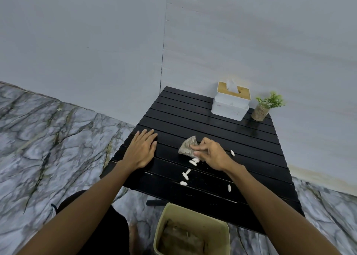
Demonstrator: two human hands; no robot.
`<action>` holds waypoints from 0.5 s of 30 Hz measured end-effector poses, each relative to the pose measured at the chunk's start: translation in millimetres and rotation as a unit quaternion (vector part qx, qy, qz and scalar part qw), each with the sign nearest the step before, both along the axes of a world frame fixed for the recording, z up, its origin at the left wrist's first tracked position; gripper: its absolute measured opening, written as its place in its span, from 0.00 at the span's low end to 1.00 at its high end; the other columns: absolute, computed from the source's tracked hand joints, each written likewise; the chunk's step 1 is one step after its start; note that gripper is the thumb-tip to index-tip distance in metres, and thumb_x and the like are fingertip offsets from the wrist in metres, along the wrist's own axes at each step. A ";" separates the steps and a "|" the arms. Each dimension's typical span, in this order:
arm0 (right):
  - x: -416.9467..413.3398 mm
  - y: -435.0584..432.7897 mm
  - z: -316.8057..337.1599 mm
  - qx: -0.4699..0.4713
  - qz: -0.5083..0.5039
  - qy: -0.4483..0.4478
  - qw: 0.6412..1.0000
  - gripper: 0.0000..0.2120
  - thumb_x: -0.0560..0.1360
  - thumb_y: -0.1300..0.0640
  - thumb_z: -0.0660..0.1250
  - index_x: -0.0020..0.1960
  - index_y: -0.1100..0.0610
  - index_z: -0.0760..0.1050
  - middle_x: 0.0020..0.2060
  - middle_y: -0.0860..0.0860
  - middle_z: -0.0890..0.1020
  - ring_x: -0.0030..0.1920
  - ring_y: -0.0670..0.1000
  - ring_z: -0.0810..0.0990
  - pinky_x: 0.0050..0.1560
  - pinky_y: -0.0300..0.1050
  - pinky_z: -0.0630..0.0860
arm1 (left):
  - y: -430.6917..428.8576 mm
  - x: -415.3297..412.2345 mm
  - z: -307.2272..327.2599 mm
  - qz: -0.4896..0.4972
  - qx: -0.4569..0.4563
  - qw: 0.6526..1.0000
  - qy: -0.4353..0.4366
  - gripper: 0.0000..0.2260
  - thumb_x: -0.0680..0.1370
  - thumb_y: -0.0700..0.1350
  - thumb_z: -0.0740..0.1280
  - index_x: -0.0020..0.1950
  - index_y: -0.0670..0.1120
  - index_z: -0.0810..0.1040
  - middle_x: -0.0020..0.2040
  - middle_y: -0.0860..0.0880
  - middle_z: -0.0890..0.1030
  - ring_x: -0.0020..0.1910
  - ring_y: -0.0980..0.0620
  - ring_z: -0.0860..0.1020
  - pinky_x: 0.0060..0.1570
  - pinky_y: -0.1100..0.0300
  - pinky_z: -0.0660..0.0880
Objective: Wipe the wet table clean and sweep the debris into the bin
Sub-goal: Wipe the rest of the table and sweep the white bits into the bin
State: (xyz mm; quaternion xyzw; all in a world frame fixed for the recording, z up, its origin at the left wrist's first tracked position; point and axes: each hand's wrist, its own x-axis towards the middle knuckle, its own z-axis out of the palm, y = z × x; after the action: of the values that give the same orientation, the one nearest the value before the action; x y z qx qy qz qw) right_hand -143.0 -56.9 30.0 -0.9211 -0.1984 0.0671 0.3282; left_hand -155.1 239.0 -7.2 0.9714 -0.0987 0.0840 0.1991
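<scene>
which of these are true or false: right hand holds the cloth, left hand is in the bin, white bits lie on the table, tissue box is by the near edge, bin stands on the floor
1. The right hand holds the cloth. True.
2. The left hand is in the bin. False: it lies flat on the table.
3. White bits lie on the table. True.
4. The tissue box is by the near edge. False: it stands at the far edge, beside the plant.
5. The bin stands on the floor. True, below the table's near edge.
</scene>
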 end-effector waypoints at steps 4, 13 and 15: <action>-11.4 -13.8 16.8 0.074 -0.024 0.085 0.993 0.10 0.77 0.57 0.72 0.57 0.51 0.85 0.41 0.45 0.78 0.40 0.36 0.77 0.45 0.31 0.73 | -4.7 -0.3 -3.4 -0.002 0.000 1.000 -0.002 0.28 0.80 0.57 0.43 0.75 0.46 0.66 0.77 0.47 0.64 0.78 0.48 0.56 0.77 0.52 0.46; 20.1 -102.2 36.6 0.314 -0.387 0.066 0.864 0.12 0.80 0.59 0.68 0.62 0.53 0.81 0.52 0.53 0.84 0.38 0.54 0.86 0.35 0.55 0.84 | -3.4 -0.2 -6.3 -0.004 0.005 1.000 -0.012 0.30 0.79 0.59 0.41 0.75 0.47 0.66 0.77 0.47 0.64 0.78 0.48 0.56 0.77 0.52 0.46; 28.2 -126.1 20.9 0.230 -0.422 0.049 0.875 0.14 0.81 0.55 0.66 0.66 0.53 0.79 0.58 0.55 0.82 0.49 0.56 0.85 0.46 0.54 0.83 | -3.5 -0.3 -6.6 -0.003 0.006 1.000 -0.013 0.30 0.79 0.59 0.41 0.75 0.47 0.66 0.77 0.47 0.64 0.78 0.48 0.56 0.77 0.52 0.46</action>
State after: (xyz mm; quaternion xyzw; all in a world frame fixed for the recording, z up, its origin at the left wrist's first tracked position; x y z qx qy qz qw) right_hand -114.8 -182.9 50.9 -0.8113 0.2160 -0.0806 0.5372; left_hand -155.4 235.5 -13.9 0.9710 -0.1047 0.0956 0.1925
